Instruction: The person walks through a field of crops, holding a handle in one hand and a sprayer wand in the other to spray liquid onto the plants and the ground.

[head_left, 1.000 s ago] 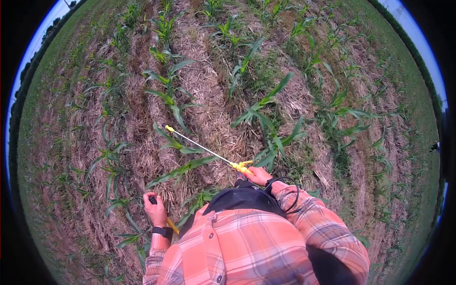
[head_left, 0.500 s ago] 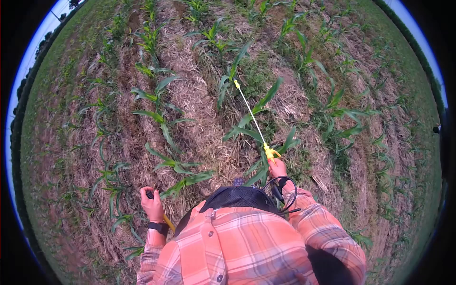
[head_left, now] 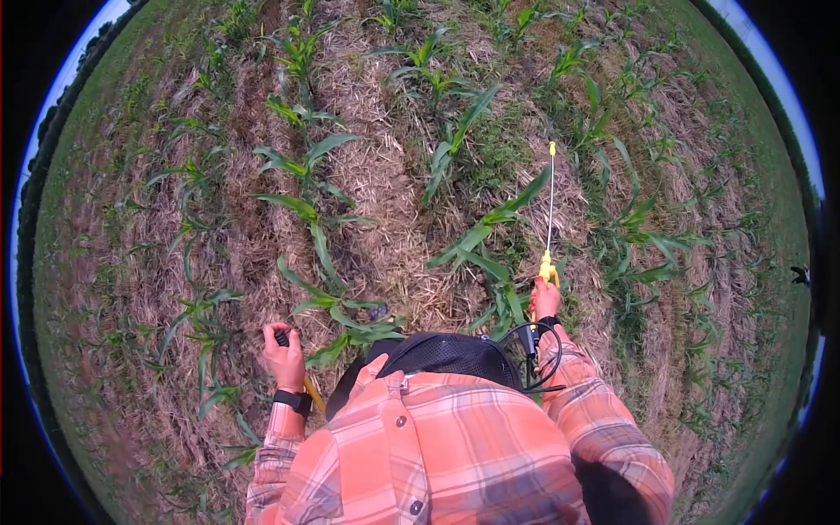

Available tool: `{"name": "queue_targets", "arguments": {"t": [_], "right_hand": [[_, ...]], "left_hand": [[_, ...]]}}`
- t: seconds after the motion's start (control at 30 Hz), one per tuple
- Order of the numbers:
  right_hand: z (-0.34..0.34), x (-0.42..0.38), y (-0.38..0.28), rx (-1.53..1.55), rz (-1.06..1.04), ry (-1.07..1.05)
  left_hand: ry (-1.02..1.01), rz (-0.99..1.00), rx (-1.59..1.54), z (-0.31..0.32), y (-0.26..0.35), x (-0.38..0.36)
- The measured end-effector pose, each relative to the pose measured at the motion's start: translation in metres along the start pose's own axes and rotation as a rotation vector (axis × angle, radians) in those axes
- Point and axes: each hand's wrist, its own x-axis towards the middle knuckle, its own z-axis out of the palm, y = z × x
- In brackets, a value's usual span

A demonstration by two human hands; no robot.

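My right hand (head_left: 546,298) is wrapped round the yellow handle of a spray wand (head_left: 550,210), whose thin white tube reaches forward to a yellow nozzle above the ground. A black hose (head_left: 528,382) loops beside my right wrist. At the left, my left hand (head_left: 283,352) is closed on a black grip (head_left: 281,338) at the end of a yellow lever (head_left: 314,396), which runs back toward my side. Young corn plants (head_left: 490,229) stand between and around my hands.
Rows of corn plants (head_left: 315,219) run ahead across straw-covered soil (head_left: 372,149). Low green weeds (head_left: 499,144) grow between the rows. A dark mesh item (head_left: 451,359) lies at my waist. Something small and dark (head_left: 801,276) is at the far right edge.
My right hand and the wand have swung right, and the wand now points nearly straight ahead. My left hand has shifted slightly. The plants appear farther right in the view.
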Motion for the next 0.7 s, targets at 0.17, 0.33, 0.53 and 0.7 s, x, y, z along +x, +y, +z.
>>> {"name": "queue_targets", "arguments": {"t": [0.17,0.33,0.53,0.7], "right_hand": [[0.062,-0.013,-0.022,-0.064,0.034,-0.060],[0.125,-0.024,-0.031,-0.183,-0.022,-0.284],[0.186,-0.050,-0.053,-0.532,-0.308,-0.427],[0.221,-0.069,-0.071,-0.681,-0.473,-0.603]], "left_hand": [[-0.010,0.002,-0.114,0.004,-0.017,0.054],[-0.029,-0.058,-0.137,0.000,-0.035,0.094],[-0.014,-0.069,-0.205,-0.005,-0.051,0.124],[-0.020,-0.061,-0.185,-0.005,-0.057,0.140]]}}
